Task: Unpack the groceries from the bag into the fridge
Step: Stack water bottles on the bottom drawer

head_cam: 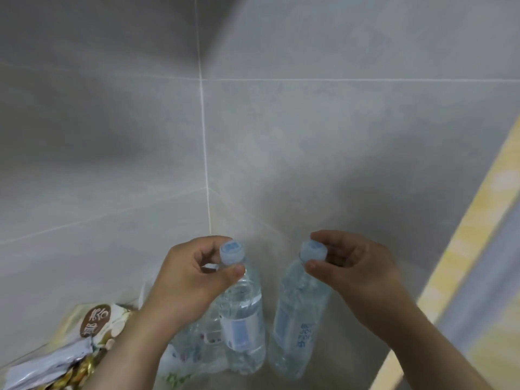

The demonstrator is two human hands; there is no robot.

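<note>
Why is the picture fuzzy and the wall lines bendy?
Head view: the whole frame is soft, the yellow strip at the right edge smeared most; the wide-angle lens bows the grout lines; soft grey shadows lie on the tiles; the left bottle and right bottle labels are too blurred to read.

Label print: blurred, unreadable on the left clear plastic bottle (242, 330) and the right clear plastic bottle (292, 327).
Bottle necks: covered by the thumbs of the left grip (191, 277) and the right grip (351, 266).
Cream-and-brown printed snack packet (92, 319): partly hidden by the left forearm (132, 347).
Silver foil packet (42, 370): cut off by the bottom-left edge.
Yellow-and-lilac striped surface (478, 249): blurred; identity cannot be told.
</note>
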